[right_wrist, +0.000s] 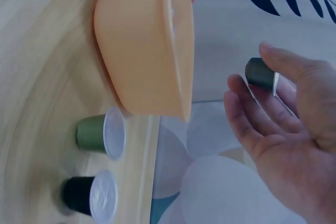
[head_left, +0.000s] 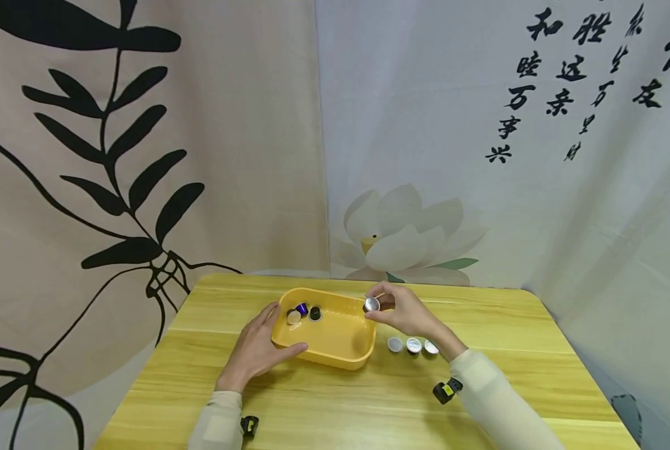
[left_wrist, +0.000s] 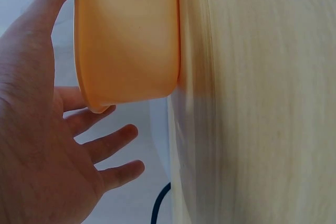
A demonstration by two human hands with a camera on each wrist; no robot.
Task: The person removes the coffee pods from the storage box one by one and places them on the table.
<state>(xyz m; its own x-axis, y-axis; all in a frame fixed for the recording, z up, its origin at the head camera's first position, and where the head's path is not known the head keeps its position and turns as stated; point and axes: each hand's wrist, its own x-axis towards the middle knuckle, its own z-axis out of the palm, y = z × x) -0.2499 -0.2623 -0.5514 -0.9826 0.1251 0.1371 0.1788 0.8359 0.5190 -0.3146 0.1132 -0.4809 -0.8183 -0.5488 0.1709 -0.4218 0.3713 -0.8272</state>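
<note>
Two sleeved forearms low over the table. Left hand with straight fingers flat against the near left wall of a yellow tray, grip relaxed. Right hand above the tray's right rim, grip pinching a foil-topped capsule. Three loose capsules just right of the tray; three more capsules inside, at its left end.
</note>
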